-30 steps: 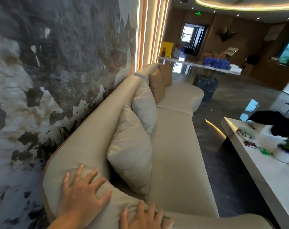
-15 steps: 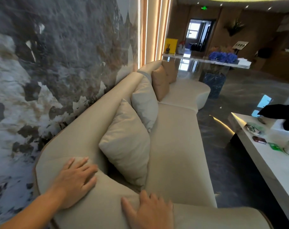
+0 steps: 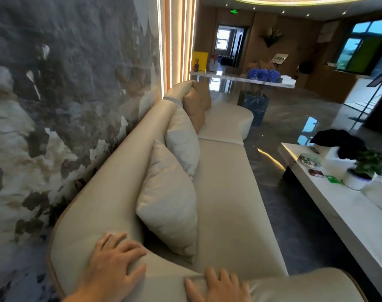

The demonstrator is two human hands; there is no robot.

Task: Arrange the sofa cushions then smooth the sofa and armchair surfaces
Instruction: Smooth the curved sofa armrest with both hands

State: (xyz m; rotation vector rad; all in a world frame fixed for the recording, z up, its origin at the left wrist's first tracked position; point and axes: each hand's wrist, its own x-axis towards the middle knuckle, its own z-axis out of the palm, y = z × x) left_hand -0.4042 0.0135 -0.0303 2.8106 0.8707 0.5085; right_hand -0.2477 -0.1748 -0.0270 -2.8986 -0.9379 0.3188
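Observation:
A long cream sofa [image 3: 225, 192] runs along the wall away from me. Two cream cushions lean on its backrest, the near cushion [image 3: 168, 205] and the second cushion [image 3: 182, 142]. Two tan cushions [image 3: 195, 105] stand at the far end. My left hand [image 3: 115, 264] lies flat, fingers spread, on the rounded near corner of the sofa's armrest. My right hand [image 3: 218, 286] rests palm down on the armrest top at the bottom edge of view. Neither hand holds anything.
A dark marble-patterned wall [image 3: 65, 105] stands close behind the sofa. A low white table [image 3: 342, 205] at the right carries a potted plant [image 3: 364, 171], a black garment [image 3: 340, 144] and small items. Glossy dark floor lies between sofa and table.
Both hands have slid a little along the armrest, the left toward the inner corner near the cushion. My head has shifted, showing more of the room on the right.

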